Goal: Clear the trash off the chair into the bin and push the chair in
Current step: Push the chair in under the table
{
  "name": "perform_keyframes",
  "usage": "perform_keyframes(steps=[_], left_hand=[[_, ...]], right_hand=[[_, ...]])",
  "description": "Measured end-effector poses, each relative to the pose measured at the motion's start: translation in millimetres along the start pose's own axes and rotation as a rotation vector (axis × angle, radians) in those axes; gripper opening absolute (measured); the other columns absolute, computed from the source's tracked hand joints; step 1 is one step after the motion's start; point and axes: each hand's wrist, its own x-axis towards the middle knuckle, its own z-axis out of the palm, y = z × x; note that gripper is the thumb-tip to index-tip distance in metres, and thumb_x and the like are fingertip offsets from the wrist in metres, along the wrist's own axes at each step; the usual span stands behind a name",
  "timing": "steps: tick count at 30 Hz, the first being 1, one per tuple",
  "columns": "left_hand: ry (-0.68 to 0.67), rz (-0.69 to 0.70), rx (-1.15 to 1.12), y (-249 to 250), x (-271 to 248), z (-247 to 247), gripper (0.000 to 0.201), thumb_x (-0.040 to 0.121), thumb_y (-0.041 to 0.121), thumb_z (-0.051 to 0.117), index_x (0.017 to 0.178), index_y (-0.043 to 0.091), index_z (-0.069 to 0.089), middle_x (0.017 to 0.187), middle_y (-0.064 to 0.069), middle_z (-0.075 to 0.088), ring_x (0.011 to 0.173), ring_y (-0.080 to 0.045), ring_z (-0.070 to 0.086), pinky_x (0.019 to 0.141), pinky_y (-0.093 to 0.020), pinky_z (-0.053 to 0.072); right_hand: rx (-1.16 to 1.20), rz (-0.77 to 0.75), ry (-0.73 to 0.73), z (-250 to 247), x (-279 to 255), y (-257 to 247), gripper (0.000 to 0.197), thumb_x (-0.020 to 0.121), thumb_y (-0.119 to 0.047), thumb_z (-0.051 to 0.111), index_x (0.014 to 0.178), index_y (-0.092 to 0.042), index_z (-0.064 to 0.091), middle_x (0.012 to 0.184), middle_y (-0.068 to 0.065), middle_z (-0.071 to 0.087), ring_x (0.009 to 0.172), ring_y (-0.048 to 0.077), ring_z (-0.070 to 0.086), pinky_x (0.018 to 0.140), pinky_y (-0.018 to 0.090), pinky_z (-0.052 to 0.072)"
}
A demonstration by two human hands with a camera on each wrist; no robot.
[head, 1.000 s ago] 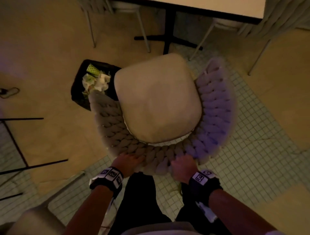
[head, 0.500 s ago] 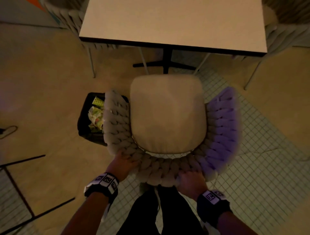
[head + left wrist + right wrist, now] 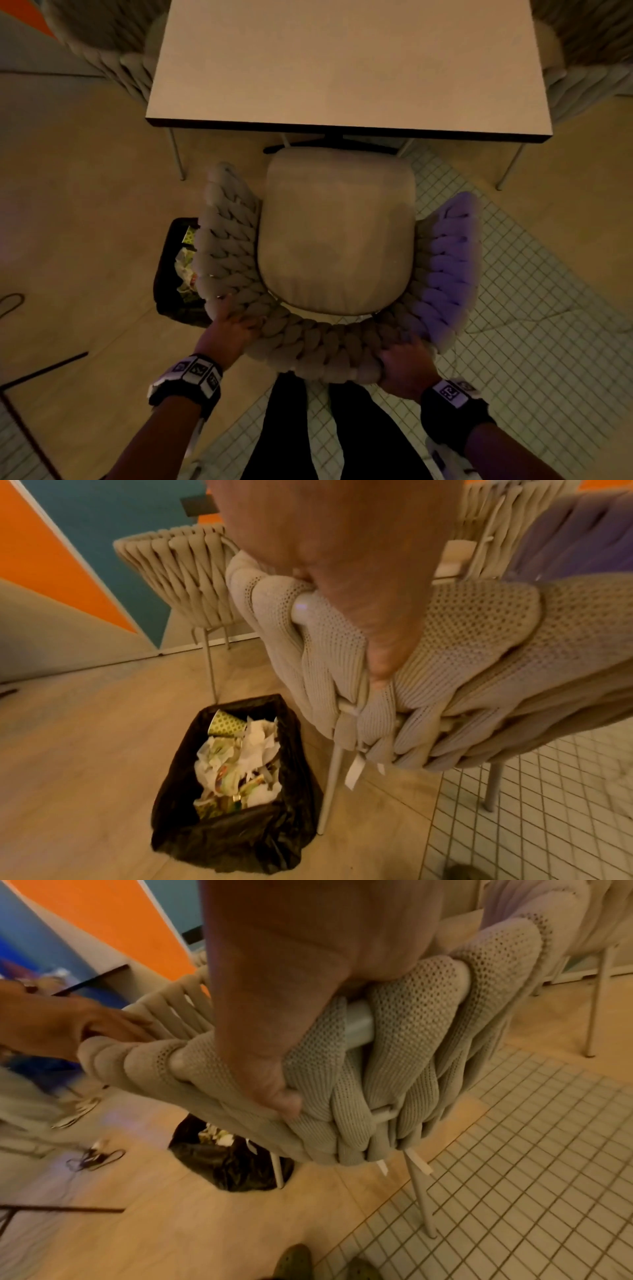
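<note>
Both hands sit on the curved woven backrest (image 3: 308,346) of the chair (image 3: 337,236), one toward each end of the arc — a spread that looks chosen so the push goes in straight rather than swinging the seat to one side. The left hand (image 3: 227,337) lies on the backrest's left stretch; in the left wrist view its thumb (image 3: 383,653) presses down the outside of the knitted bands while the other fingers go over the top rail and out of sight, so it has hold of the rail, though how tightly cannot be told. The right hand (image 3: 406,365) is wrapped round the backrest's right stretch, thumb (image 3: 281,1096) tucked against the weave on the outer face and the fingers curled over the top, a firmer-looking clasp. The seat cushion (image 3: 337,229) lies just ahead of both hands and shows no trash on it, so by the look of it the clearing part is finished. The trash (image 3: 236,761) — crumpled paper and a dotted paper cup (image 3: 224,723) — lies in the black-lined bin (image 3: 192,840), which stands on the floor just beyond and below the left hand, beside the chair's left side and near its rear leg (image 3: 330,788). Ahead of the hands, past the cushion, stands the desk (image 3: 346,65); the cushion's front edge is close to the desk's near edge but not clearly beneath it, so the push seems partway done.
</note>
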Motion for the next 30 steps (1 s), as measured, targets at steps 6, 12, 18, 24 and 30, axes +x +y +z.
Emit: perform_keyframes(steps=[6,12,18,24,30], left_hand=[[0.164,-0.028,-0.007,-35,37,-18,0.022,0.054,0.031,0.077,0.076,0.032,0.074,0.074,0.011,0.072,0.063,-0.02,0.068,0.095,-0.044,0.026],[0.082,-0.061,-0.017,-42,50,-25,0.018,0.06,0.026,0.073,0.078,0.029,0.072,0.074,0.008,0.071,0.07,-0.022,0.067,0.095,-0.044,0.032],[0.043,-0.05,0.018,-41,54,-31,0.016,0.065,0.027,0.069,0.08,0.031,0.072,0.078,0.011,0.071,0.071,-0.021,0.067,0.092,-0.044,0.027],[0.052,-0.045,-0.046,-26,46,-33,0.028,0.049,0.025,0.081,0.075,0.032,0.073,0.07,0.01,0.07,0.061,-0.021,0.066,0.093,-0.042,0.029],[0.04,-0.061,-0.025,-37,54,-22,0.029,0.059,0.028,0.079,0.086,0.037,0.072,0.079,0.015,0.072,0.068,-0.018,0.067,0.099,-0.046,0.025]], right_hand=[[-0.063,0.042,0.042,-34,42,20,0.041,0.059,-0.052,0.05,0.092,-0.032,0.065,0.087,-0.005,0.07,0.086,0.023,0.066,0.083,0.039,0.04],[-0.083,0.006,-0.01,-46,55,31,0.055,0.062,-0.057,0.038,0.109,-0.035,0.057,0.107,-0.005,0.065,0.107,0.025,0.057,0.088,0.036,0.036],[-0.081,0.002,-0.009,-43,60,37,0.058,0.061,-0.055,0.035,0.112,-0.035,0.055,0.11,-0.005,0.064,0.108,0.025,0.057,0.089,0.036,0.036],[-0.079,-0.007,-0.003,-32,56,42,0.056,0.063,-0.056,0.035,0.109,-0.032,0.057,0.107,-0.005,0.066,0.109,0.026,0.056,0.091,0.038,0.036],[-0.091,-0.028,0.029,-39,64,44,0.05,0.064,-0.054,0.042,0.105,-0.03,0.059,0.103,-0.003,0.066,0.105,0.027,0.058,0.087,0.038,0.037]])
